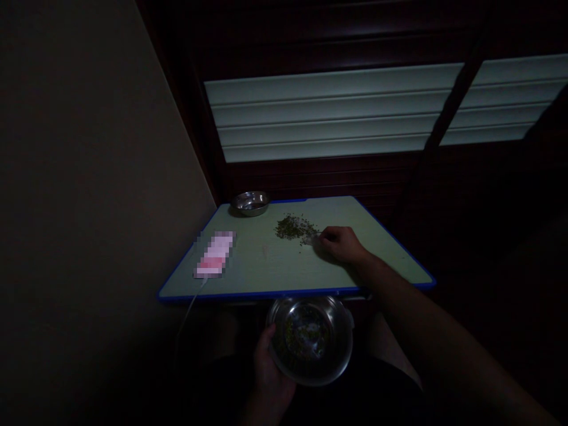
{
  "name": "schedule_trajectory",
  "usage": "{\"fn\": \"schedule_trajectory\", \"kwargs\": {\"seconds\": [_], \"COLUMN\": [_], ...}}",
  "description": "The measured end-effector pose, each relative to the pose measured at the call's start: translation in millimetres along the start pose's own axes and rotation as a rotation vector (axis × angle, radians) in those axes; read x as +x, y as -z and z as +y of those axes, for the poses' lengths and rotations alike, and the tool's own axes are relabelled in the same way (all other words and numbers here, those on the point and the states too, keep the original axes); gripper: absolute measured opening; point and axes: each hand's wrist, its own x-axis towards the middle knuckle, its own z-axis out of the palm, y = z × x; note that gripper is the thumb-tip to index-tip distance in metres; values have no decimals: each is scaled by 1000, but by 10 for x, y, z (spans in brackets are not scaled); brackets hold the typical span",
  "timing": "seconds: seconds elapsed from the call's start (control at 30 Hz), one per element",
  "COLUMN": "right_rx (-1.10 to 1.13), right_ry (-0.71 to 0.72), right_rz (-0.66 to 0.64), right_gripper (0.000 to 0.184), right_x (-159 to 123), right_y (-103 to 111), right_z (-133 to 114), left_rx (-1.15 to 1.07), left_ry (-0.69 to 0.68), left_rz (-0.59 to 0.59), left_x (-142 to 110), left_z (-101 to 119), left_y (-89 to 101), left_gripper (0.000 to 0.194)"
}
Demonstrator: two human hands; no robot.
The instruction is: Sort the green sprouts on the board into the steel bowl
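Observation:
My left hand grips the left rim of a steel bowl held below the table's near edge; small green grains lie in its bottom. My right hand rests on the green table with its fingers curled, the fingertips touching the right edge of a loose pile of small green grains. Whether any grains are pinched between the fingers cannot be seen.
A small steel bowl stands at the table's far left corner. A flat pink and white object lies at the left with a white cable hanging off the blue front edge. A wall is at the left, a shuttered window behind.

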Motion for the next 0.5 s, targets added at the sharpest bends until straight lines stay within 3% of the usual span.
{"fn": "schedule_trajectory", "kwargs": {"seconds": [0.5], "right_rx": [36], "right_ry": [48], "right_rz": [-24], "right_gripper": [18], "right_x": [4], "right_y": [-26], "right_z": [47], "left_rx": [11], "left_ry": [22], "left_rz": [24], "left_x": [5], "left_z": [2], "left_y": [-5], "left_gripper": [20]}}
